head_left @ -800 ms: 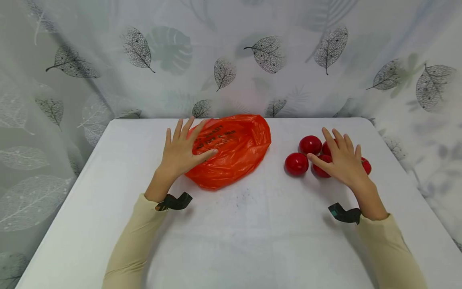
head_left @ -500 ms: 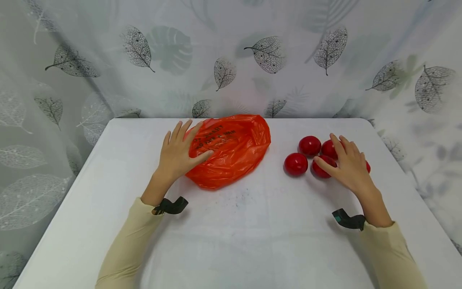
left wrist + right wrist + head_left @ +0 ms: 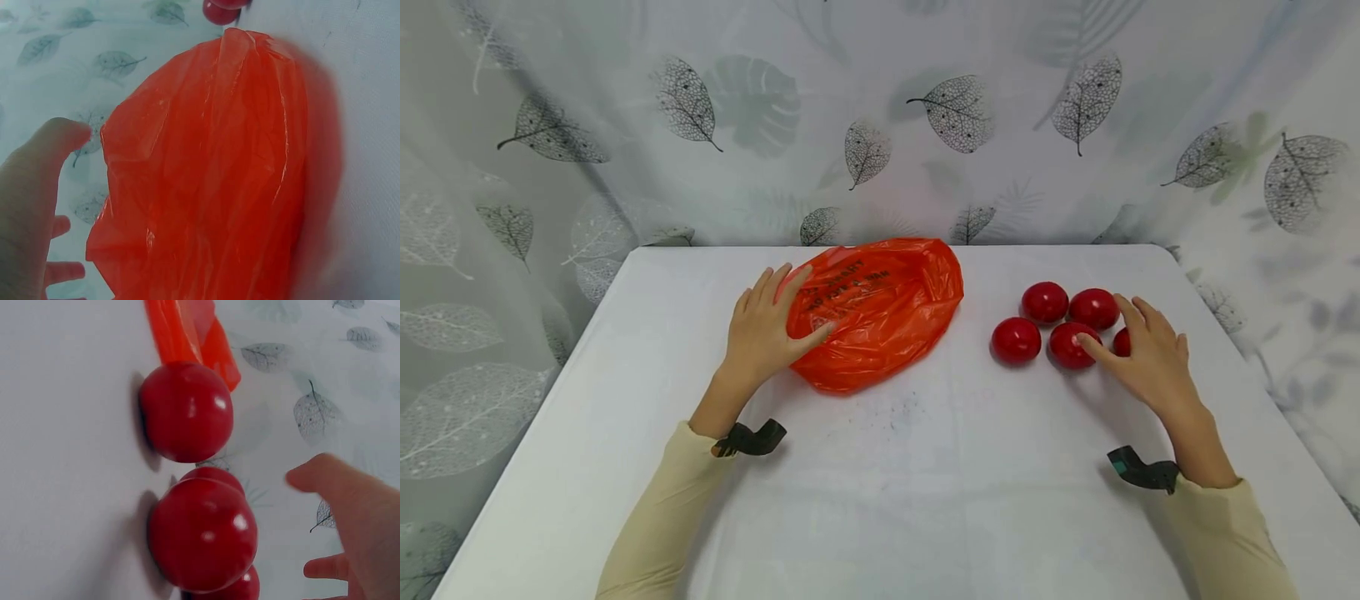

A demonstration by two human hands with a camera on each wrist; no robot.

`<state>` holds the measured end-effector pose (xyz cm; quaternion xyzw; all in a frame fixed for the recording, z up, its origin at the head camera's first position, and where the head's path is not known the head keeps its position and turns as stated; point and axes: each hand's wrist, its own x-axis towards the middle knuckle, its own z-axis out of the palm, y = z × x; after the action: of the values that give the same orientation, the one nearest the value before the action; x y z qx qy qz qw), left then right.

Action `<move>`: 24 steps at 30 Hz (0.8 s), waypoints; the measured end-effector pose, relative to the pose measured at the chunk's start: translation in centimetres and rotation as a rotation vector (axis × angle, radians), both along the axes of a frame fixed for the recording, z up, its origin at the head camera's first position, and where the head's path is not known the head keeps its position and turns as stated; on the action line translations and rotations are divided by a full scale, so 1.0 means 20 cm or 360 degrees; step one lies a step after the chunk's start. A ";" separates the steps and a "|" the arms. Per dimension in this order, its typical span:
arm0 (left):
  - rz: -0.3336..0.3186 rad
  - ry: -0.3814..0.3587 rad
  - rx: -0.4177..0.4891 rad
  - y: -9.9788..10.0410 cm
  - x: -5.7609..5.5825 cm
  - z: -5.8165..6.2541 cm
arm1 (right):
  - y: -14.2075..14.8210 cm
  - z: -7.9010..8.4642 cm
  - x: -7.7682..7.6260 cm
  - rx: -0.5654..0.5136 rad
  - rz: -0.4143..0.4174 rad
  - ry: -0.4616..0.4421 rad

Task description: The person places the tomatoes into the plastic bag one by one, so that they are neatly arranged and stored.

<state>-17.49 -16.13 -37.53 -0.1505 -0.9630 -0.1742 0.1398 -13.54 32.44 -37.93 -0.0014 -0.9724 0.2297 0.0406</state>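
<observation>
Beside the left edge of a crumpled orange-red plastic bag (image 3: pixel 880 317), my left hand (image 3: pixel 760 325) has its fingers spread, its thumb overlapping the bag in the head view. The left wrist view shows the bag (image 3: pixel 206 169) puffed up, with thumb and fingertips off to one side. Several glossy, round red tomatoes (image 3: pixel 1016 341) are grouped at the right. Over the rightmost tomato (image 3: pixel 1122 342), partly hidden, my right hand (image 3: pixel 1153 367) is held with fingers loosely bent and nothing in it. Its thumb (image 3: pixel 319 475) is apart from the nearest tomato (image 3: pixel 203 534) in the right wrist view.
All of this lies on a white-covered table (image 3: pixel 880 508). A curtain (image 3: pixel 775 117) with a leaf pattern hangs behind the table's far edge and along both sides. Dark straps (image 3: pixel 752 437) sit at the wrists, below beige sleeves.
My right hand has drawn back and to the right, uncovering more of the tomatoes. My left hand has slid slightly toward me and left. The bag and tomatoes keep their places.
</observation>
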 end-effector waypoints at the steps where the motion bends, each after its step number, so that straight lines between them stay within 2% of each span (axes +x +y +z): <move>1: 0.0006 -0.0004 0.0010 0.00 0.00 0.00 | 0.01 0.00 0.01 0.0010 -0.0011 0.0013; 6: 0.0040 -0.0038 0.0069 -0.03 0.01 -0.02 | 0.05 -0.03 0.04 0.0023 -0.0060 0.0076; 10: 0.0070 -0.0081 0.0116 -0.05 0.01 -0.04 | 0.08 -0.05 0.05 -0.0020 -0.0104 0.0036; 12: 0.0095 -0.0136 0.0169 -0.05 0.02 -0.05 | 0.09 -0.05 0.06 -0.0041 -0.0115 -0.0002; 19: 0.0259 -0.0454 0.0458 -0.08 0.03 -0.08 | 0.11 -0.06 0.07 -0.0060 -0.0146 -0.0101; 24: 0.0263 -0.0492 0.0558 -0.10 0.03 -0.10 | 0.13 -0.06 0.07 -0.0080 -0.0167 -0.0125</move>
<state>-16.80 -18.07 -39.62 -0.0162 -0.9371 -0.3476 0.0284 -12.11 34.96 -39.13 -0.0623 -0.9658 0.2513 0.0143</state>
